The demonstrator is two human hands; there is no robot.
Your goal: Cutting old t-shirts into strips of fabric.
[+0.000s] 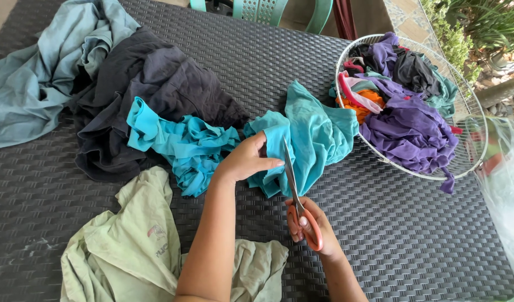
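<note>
My left hand (246,159) grips a fold of teal cloth (316,134) and holds it taut on the dark woven table (413,235). In my right hand (313,226) are orange-handled scissors (299,204), whose blades point up into the edge of that cloth, just right of my left fingertips. A bunch of cut teal strips (184,145) trails off to the left of my left hand.
A white wire basket (472,120) at the right holds purple, orange, pink and dark cloth. A dark garment (156,84) and a grey-blue one (33,84) lie at the back left. A pale green shirt (128,246) lies near me. A clear plastic bag (508,184) sits at the right edge.
</note>
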